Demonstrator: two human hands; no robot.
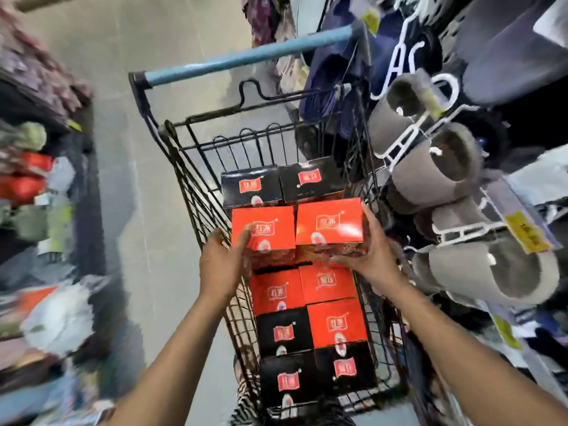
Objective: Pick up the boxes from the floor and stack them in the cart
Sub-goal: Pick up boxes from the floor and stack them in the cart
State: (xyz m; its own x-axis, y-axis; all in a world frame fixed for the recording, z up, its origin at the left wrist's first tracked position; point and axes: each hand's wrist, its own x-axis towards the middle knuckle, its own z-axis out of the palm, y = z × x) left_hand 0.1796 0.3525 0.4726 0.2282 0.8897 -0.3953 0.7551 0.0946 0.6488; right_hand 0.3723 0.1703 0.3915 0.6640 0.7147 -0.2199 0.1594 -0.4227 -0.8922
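A black wire cart (196,192) with a blue handle (246,58) stands in front of me, filled with several red and black boxes. Two red boxes sit side by side on the upper layer. My left hand (222,261) grips the left red box (262,227) at its near left corner, thumb on its top. My right hand (373,250) grips the right red box (329,221), fingers up its right side and thumb under its near edge. Two black boxes (281,184) lie just beyond them. More red and black boxes (310,327) fill the lower layer nearer to me.
Grey slippers on white hangers (442,167) hang close against the cart's right side. Dark clothing (335,78) hangs beyond the cart. Blurred shelves of goods (37,186) line the left. Grey tiled floor (147,210) runs along the cart's left.
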